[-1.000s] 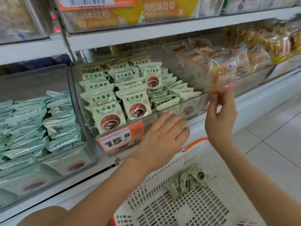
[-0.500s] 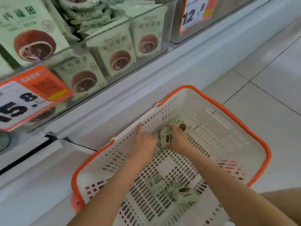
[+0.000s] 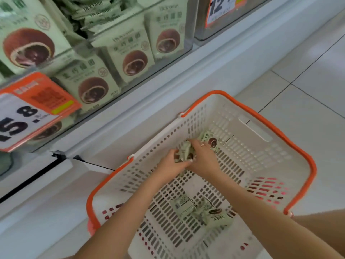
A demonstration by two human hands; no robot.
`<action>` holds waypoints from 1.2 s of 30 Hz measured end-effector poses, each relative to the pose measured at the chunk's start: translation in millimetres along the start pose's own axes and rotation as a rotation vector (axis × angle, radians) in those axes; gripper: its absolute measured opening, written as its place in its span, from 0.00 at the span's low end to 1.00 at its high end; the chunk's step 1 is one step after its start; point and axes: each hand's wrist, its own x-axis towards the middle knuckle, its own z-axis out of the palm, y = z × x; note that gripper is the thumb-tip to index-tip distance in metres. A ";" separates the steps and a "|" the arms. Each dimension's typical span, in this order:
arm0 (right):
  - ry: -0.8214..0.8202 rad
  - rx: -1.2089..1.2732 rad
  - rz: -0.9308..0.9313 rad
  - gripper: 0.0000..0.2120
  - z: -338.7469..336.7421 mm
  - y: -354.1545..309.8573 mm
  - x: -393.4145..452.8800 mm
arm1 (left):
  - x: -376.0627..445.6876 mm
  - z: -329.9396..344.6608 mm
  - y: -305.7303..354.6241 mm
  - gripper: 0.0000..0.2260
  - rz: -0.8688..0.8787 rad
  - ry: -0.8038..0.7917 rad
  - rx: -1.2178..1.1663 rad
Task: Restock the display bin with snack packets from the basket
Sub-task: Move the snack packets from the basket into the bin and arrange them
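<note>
Both forearms are stretched forward and down from the lower edge of the view into a white slotted basket [image 3: 261, 116] with an orange rim, which stands on the pale floor tiles [image 3: 308, 90] against the foot of the shelving. Above it, a clear display bin [image 3: 188, 25] is seen stocked with pale green snack packets, most standing upright with their printed faces turned outward, and an orange price tag [image 3: 31, 109] is fixed to its front. The left hand [image 3: 170, 164] and the right hand [image 3: 202, 156] are brought together at the far side of the basket floor, fingers curled around one crumpled bunch of packets [image 3: 185, 153] held between them. One further packet [image 3: 211, 140] lies flat just beyond the right hand, its long axis slanted. Loose packets [image 3: 203, 212] lie in the near part of the basket, well apart from the hands.
</note>
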 end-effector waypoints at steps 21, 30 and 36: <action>0.034 0.469 -0.422 0.11 -253.6 -189.5 -91.7 | -229.7 -123.4 147.0 0.12 0.442 0.111 -0.288; 0.316 0.312 -0.482 0.10 -296.1 -253.6 -16.0 | -221.3 -167.6 127.4 0.16 0.647 0.840 1.044; 0.296 0.202 -0.476 0.12 -269.9 -290.2 56.3 | -202.5 -205.2 102.1 0.29 0.847 0.845 1.314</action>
